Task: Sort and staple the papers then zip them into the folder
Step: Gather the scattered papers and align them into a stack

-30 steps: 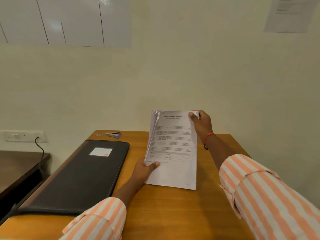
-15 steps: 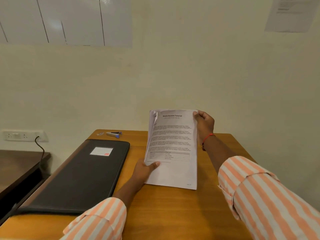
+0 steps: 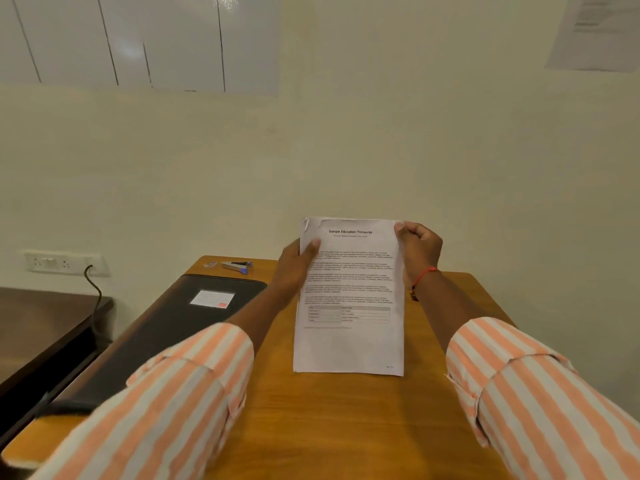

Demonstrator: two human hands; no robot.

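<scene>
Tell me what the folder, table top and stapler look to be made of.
Folder: black leather or faux leather, matte with a soft sheen, padded rounded edge. Table top: wood or wood-look laminate, orange-brown streaked grain, smooth satin. Stapler: apparently silvery metal with a blue, probably plastic end; too small to be sure.

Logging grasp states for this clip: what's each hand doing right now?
Left hand: grips the papers at the left edge.
Right hand: pinches their top right corner.

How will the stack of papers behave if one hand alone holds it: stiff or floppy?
Probably floppy: the papers look thin, and their top left corner curls. Likely light too, since the left hand and right hand hold them up by pinching only the upper edges.
</scene>
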